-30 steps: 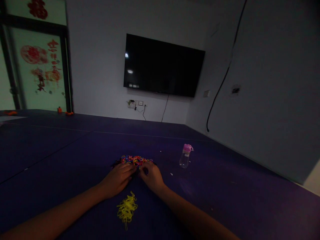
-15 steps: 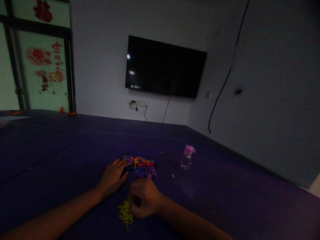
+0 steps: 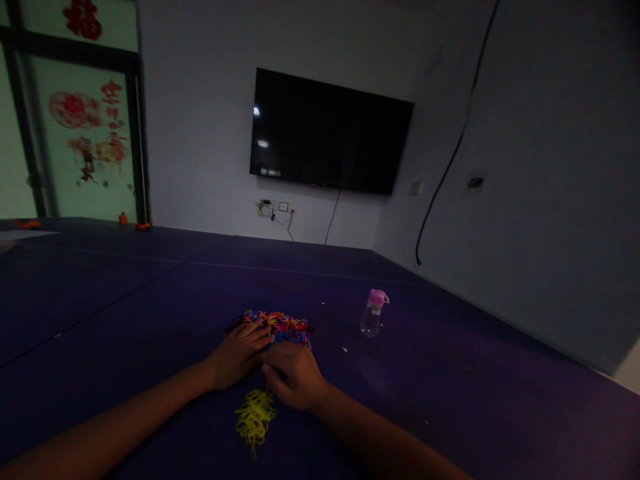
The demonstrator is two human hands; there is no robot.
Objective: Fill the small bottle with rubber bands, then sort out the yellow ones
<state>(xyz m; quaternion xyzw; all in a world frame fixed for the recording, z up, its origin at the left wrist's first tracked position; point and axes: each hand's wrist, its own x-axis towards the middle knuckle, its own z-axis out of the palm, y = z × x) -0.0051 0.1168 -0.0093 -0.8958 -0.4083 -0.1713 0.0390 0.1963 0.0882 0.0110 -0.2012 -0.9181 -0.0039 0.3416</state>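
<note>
A pile of small multicoloured rubber bands (image 3: 287, 325) lies on the dark purple surface. My left hand (image 3: 241, 355) rests on its near left side, fingers stretched out over the bands. Close beside it, at the pile's near edge, is my right hand (image 3: 295, 375) with its fingers curled in. The fingertips are partly hidden, so whatever they may hold does not show. A separate small heap of yellow rubber bands (image 3: 255, 417) lies nearer to me, just below both hands.
Right of the pile stands a clear bottle (image 3: 371, 321) with a pink lid. Small white scraps (image 3: 345, 349) lie around it. Orange objects (image 3: 143, 226) sit at the far left edge. A television (image 3: 330, 130) hangs on the wall.
My right hand has moved up from the yellow heap to the near edge of the multicoloured pile. My left hand has shifted right, further over the pile.
</note>
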